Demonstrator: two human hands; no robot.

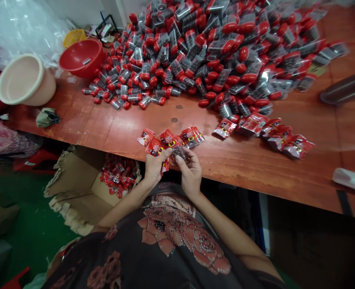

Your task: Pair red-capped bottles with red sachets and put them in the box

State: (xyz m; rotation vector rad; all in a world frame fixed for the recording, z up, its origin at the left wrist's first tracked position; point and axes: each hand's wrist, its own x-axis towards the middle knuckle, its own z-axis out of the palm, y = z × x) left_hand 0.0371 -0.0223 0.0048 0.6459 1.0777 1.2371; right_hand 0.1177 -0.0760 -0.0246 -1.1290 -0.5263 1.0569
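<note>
The fingers of the left hand sit close together, curled around a bunch of red-and-black foil sachets, with the thumb pressed on top. More sachets fan out from that bunch towards the right. The right hand is just beside it, its thumb and forefinger closed on a small clear plastic tube with dark contents, while the other fingers curl inward. Both hands are held at the near edge of an orange-red wooden workbench, with the sachets partly over the wood.

Further right on the bench, a loose row of matching sachets runs along the foot of a huge heap of clear tubes with red caps. Below the bench edge on the left, an open cardboard box with torn flaps holds a pile of red packets. The person's forearms come up from a dark top with a studded floral pattern.

At the far left of the bench, a cream plastic basin and a red plastic basin lie tilted on their sides, near a mass of clear plastic sheeting. A dark cylinder lies at the right end, and green flooring shows below.
</note>
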